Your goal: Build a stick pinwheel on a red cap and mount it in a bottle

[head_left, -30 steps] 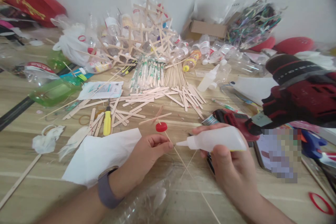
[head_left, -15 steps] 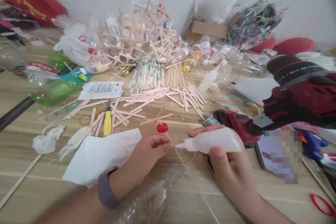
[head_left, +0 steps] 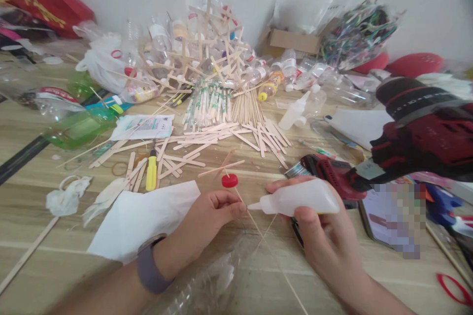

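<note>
On a wood-grain tabletop (head_left: 74,266), at the left, a yellow screwdriver (head_left: 151,173) and a sheet of white paper (head_left: 148,216) lie aside, probably so the middle stays free for the hands. Next comes the left hand (head_left: 214,211), its thumb and fingers pinched together on a thin stick (head_left: 254,224), which slants from upper left to lower right; the grip seems meant to steady it. Just above that pinch, a red cap (head_left: 229,181) sits around the stick, with flat wooden pieces (head_left: 210,171) crossing beyond it. To the right, the right hand (head_left: 325,236) has its fingers wrapped around a translucent squeeze bottle (head_left: 301,197), tipped on its side so the narrow nozzle points at the pinched spot, presumably for careful aim. Farther right rest a red and black drill (head_left: 424,128) and a phone (head_left: 373,221), both out of the hands' way. As for what is unclear: at the bottom, a clear plastic bottle (head_left: 210,280) is blurred and cut off; whether the nozzle touches the stick cannot be told; a second thin stick (head_left: 271,225) crosses below, its ends hard to trace; the right hand partly hides a black object (head_left: 296,232); the drill runs out of view; and the phone's screen is pixelated.
</note>
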The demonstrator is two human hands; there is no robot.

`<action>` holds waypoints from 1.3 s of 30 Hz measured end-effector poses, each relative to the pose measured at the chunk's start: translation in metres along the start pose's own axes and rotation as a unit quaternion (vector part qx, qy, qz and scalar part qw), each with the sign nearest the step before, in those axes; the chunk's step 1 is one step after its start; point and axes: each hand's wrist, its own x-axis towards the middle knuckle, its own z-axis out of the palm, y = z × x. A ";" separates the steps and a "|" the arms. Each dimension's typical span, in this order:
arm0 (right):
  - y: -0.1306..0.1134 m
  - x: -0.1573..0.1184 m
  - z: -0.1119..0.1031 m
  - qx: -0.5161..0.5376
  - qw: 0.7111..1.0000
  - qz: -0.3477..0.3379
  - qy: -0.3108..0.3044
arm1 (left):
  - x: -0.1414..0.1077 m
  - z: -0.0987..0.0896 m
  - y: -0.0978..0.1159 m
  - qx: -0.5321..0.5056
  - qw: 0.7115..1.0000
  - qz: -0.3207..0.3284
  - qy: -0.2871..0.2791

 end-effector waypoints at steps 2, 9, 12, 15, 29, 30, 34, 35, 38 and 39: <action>0.000 0.000 0.000 0.005 1.000 -0.008 -0.005 | 0.001 0.000 0.000 0.004 1.000 -0.001 -0.003; 0.000 0.002 0.000 0.052 0.998 0.028 -0.002 | 0.001 0.000 -0.001 0.000 1.000 0.003 -0.003; -0.001 0.002 -0.001 0.050 0.998 0.028 -0.001 | 0.002 0.000 -0.002 0.005 1.000 0.006 -0.007; -0.001 0.002 -0.002 0.046 0.999 0.027 -0.003 | 0.002 0.000 -0.003 0.001 1.000 0.005 -0.004; 0.002 -0.001 -0.002 0.066 0.997 0.043 -0.002 | 0.003 0.000 -0.002 -0.007 1.000 0.004 -0.013; 0.003 -0.001 -0.002 0.065 0.997 0.041 -0.002 | 0.003 0.000 -0.002 -0.008 1.000 0.004 -0.013; 0.003 0.000 -0.001 0.057 0.998 0.035 -0.007 | 0.002 0.001 -0.002 -0.014 1.000 0.004 -0.014; 0.003 0.001 -0.001 0.053 0.998 0.034 -0.009 | 0.002 0.001 -0.002 -0.015 1.000 0.004 -0.016; 0.003 0.001 -0.001 0.050 0.998 0.029 -0.011 | 0.002 0.001 0.000 -0.015 1.000 0.001 -0.015; 0.003 0.001 -0.001 0.051 0.998 0.028 -0.012 | 0.002 0.001 0.000 -0.015 1.000 0.002 -0.016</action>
